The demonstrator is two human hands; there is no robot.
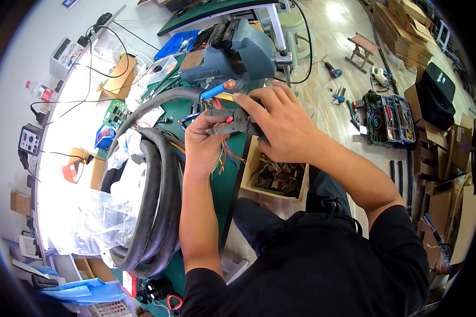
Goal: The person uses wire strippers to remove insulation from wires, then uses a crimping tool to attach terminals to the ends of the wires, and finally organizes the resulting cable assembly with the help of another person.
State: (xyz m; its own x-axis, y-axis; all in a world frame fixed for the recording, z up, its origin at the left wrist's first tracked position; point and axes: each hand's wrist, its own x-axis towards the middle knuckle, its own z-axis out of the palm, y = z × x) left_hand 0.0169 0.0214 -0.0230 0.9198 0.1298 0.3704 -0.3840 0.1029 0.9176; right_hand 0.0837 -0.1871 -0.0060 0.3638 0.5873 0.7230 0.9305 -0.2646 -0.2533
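Both hands are close together on the person's side of the blue-grey vise. Right hand's closed round a grey plier-type tool, handles mostly hidden. Left hand's curled at its other end; can't tell what it's pinching. Blue wire pokes out toward the vise, lower end hidden.

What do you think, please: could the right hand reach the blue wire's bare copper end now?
Probably yes: the right hand is close to the copper end, with nothing visible between them.
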